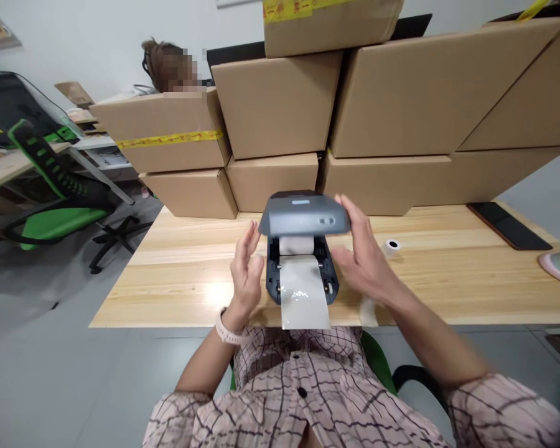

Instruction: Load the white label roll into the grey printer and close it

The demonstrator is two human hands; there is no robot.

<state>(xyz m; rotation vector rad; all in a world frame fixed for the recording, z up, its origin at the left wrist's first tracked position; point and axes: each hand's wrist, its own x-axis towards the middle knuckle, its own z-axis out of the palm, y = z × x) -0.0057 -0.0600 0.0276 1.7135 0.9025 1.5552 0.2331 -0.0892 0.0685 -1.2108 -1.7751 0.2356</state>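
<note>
The label printer (303, 214), its lid raised, is seen on the wooden table (177, 274) before stacked cartons (280, 106). Its lid's right edge is held by the right hand (366, 258); the left hand (247, 270) is poised open, seemingly clear of its left side. A small roll (392, 246) is pictured to its right.

Seen from the wearer, cardboard boxes (401, 99) stand stacked at twelve o'clock — a green-and-black office chair (58, 224) at ten, a flat black phone or tablet (508, 224) at two.
</note>
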